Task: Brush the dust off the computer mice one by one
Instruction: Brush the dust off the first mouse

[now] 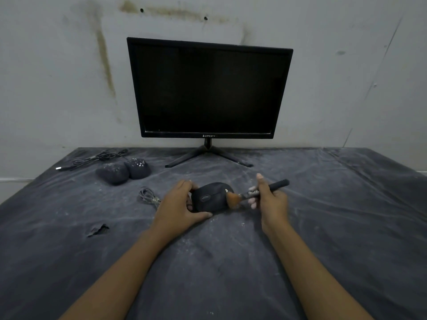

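The left hand (pixel 182 204) gripped a mouse (pixel 211 197) at mid-tabletop (pixel 323 227) while the right hand (pixel 270 199) pinched a brush (pixel 254 192), bristles on it. Two dusty mice (pixel 124 170) waited far left, seemingly unbrushed.

I count three mice, one held mouse (pixel 211 197) plus two dusty mice (pixel 137 168), one brush (pixel 247 194), one monitor (pixel 208 88) and two cables (pixel 149 196).

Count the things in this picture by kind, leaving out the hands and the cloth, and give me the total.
Computer mice: 3
Brush: 1
Monitor: 1
Cable bundles: 2
Total: 7
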